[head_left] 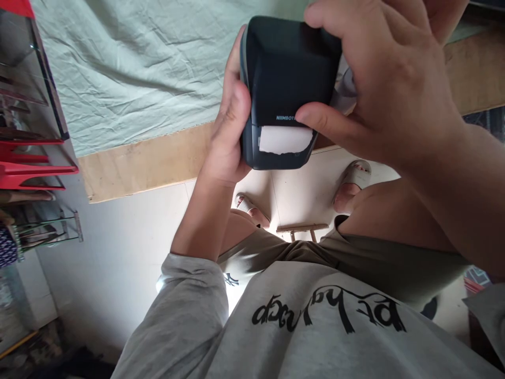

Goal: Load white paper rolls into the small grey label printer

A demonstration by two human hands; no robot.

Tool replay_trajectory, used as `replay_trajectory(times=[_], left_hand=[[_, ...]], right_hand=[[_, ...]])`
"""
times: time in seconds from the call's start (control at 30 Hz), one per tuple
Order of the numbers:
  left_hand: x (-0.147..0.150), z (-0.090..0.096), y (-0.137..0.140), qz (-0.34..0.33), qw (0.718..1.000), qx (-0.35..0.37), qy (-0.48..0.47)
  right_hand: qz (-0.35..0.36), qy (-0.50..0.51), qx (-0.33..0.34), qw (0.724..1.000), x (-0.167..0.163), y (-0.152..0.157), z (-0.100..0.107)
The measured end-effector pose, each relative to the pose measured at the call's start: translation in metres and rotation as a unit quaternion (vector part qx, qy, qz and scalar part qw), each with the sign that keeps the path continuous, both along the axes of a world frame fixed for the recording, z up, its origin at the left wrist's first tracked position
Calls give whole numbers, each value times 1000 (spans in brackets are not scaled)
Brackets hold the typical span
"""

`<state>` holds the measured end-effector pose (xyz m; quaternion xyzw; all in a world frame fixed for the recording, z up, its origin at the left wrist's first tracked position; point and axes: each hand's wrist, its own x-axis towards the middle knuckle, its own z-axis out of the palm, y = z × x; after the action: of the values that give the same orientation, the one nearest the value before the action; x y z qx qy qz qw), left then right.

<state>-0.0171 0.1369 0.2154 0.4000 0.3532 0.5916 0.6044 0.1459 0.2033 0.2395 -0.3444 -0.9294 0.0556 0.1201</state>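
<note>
Head view: above a cloth-covered surface, just over its near wooden edge, a dark NIIMBOT device is held up, its left side clasped by the partly closed left hand. By the right hand — thumb and finger spread wide — its right side is touched, though whether it is gripped cannot be told. Support should probably be kept firm on the left, pressure evenly applied, and the ragged white paper left uncreased.

Slippers and a green sheet suggest a home.
</note>
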Motion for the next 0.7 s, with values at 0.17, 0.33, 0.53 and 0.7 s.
replay_trajectory(times=[0.17, 0.33, 0.53, 0.7], left_hand=[[1, 4, 3, 12, 995, -91, -47], [0, 2, 2, 75, 988, -134, -17], [3, 2, 4, 83, 991, -95, -33], [1, -2, 6, 77, 992, -89, -36]], right_hand=[[10, 19, 12, 1000, -3, 5, -3], [39, 11, -7, 999, -3, 5, 0], [44, -7, 2, 999, -2, 7, 1], [25, 3, -11, 1000, -5, 5, 1]])
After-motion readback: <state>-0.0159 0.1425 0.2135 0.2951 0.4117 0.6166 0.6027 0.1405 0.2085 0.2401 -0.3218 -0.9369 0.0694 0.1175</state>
